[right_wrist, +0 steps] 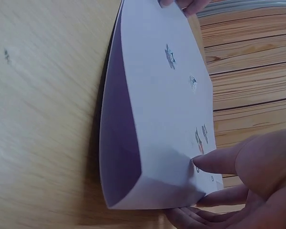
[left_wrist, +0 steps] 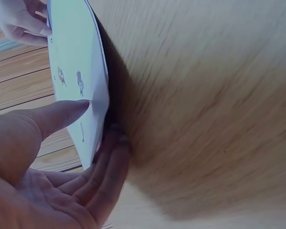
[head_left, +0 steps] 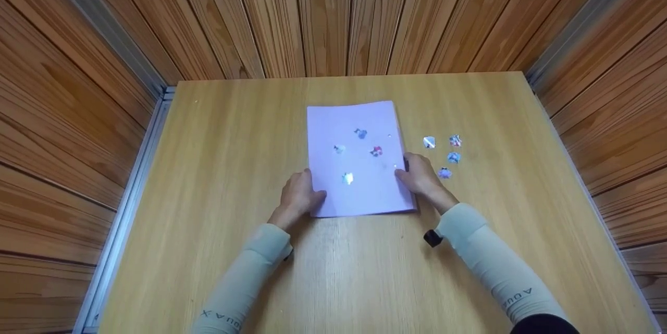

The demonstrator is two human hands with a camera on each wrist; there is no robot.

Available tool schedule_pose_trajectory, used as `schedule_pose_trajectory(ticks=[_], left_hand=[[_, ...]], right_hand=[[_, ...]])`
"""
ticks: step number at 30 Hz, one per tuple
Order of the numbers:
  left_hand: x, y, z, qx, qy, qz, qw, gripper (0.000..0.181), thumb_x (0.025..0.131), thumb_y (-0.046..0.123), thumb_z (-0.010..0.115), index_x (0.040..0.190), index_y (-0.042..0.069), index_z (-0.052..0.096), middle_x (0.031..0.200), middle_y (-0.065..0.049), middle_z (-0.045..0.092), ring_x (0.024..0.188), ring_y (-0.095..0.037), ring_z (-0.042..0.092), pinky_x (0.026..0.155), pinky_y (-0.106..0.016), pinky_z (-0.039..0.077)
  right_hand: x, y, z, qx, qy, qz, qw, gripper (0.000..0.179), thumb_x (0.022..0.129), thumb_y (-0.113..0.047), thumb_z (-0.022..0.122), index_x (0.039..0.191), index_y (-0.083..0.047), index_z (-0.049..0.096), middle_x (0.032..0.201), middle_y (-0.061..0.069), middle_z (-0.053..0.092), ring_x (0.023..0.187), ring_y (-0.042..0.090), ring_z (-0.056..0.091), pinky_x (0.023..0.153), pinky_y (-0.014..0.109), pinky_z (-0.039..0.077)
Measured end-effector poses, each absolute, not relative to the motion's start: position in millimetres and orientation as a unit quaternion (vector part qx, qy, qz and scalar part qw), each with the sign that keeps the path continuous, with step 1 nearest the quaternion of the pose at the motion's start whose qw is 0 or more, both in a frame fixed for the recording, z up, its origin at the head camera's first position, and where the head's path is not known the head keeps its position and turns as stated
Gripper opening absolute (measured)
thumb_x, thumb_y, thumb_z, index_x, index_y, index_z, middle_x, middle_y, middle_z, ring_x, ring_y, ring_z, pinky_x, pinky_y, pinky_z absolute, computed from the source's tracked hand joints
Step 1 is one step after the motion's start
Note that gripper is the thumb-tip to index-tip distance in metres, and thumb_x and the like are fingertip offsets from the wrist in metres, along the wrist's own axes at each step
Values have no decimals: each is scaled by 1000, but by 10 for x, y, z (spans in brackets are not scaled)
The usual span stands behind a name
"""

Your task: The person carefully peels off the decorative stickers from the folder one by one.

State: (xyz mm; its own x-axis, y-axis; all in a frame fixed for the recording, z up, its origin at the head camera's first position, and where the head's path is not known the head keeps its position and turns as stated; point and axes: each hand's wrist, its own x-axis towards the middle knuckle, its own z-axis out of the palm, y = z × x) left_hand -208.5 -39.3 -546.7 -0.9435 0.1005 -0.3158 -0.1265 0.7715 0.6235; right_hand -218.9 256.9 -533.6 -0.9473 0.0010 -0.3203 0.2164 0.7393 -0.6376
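A folded lilac paper sheet [head_left: 359, 120], with two small round marks near its right edge, is held between both hands. Several small shiny stickers, one of them a reddish sticker [head_left: 376, 151], are spread over its top face. My left hand [head_left: 300, 193] grips the lower left edge, thumb on top and fingers curled underneath. On the opposite edge my right hand [head_left: 421, 175] pinches the paper, its thumb on the top face and fingers beneath. In the right wrist view the folded paper [right_wrist: 157, 109] gapes at its near end, the upper layer bowed above the lower.
Several loose shiny pieces, among them a blue piece [head_left: 454, 157] and a purple piece [head_left: 444, 173], lie on the wooden table [head_left: 234, 131] right of the paper. Wood-plank walls [head_left: 323, 16] with grey metal edging [head_left: 130, 188] stand around the table.
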Motion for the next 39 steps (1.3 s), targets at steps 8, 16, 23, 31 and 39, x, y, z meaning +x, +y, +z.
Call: schedule_pose_trajectory(ticks=[8, 16, 23, 31, 39], left_hand=[[-2111, -376, -5480, -12, 937, 320, 138, 45, 85, 17, 84, 119, -6, 65, 104, -16, 69, 84, -24, 63, 77, -35, 58], [-2109, -354, -5487, -15, 936, 328, 124, 47, 85, 15, 84, 124, -5, 65, 110, -16, 66, 91, -26, 63, 88, -39, 59], [-2150, -388, -5504, 11, 943, 307, 125, 48, 86, 15, 83, 125, -4, 65, 105, -13, 61, 90, -26, 61, 85, -39, 59], [-2291, -485, -5541, 111, 957, 236, 130, 68, 93, 31, 77, 147, 0, 51, 151, -19, 45, 135, -36, 48, 113, -49, 43], [-2300, -473, -5631, 198, 948, 184, 168, 87, 100, 54, 58, 164, 9, 21, 173, -11, 8, 158, -37, -3, 127, -53, 4]], right_hand=[[-2195, 2546, -5325, 68, 932, -323, 151, 51, 104, -12, 55, 147, 12, 42, 139, 31, 50, 131, 47, 50, 111, 57, 42], [-2185, 2526, -5338, 83, 933, -316, 152, 53, 105, -13, 54, 151, 10, 38, 142, 29, 48, 132, 47, 49, 112, 57, 41], [-2184, 2521, -5355, 85, 934, -314, 146, 53, 105, -13, 55, 150, 10, 39, 137, 28, 50, 129, 46, 51, 111, 56, 43], [-2192, 2516, -5360, 88, 937, -301, 156, 53, 106, -16, 54, 150, 9, 40, 136, 27, 50, 129, 45, 51, 111, 56, 43], [-2202, 2538, -5375, 64, 947, -283, 139, 46, 103, -14, 58, 140, 12, 50, 125, 29, 55, 115, 43, 57, 104, 55, 48]])
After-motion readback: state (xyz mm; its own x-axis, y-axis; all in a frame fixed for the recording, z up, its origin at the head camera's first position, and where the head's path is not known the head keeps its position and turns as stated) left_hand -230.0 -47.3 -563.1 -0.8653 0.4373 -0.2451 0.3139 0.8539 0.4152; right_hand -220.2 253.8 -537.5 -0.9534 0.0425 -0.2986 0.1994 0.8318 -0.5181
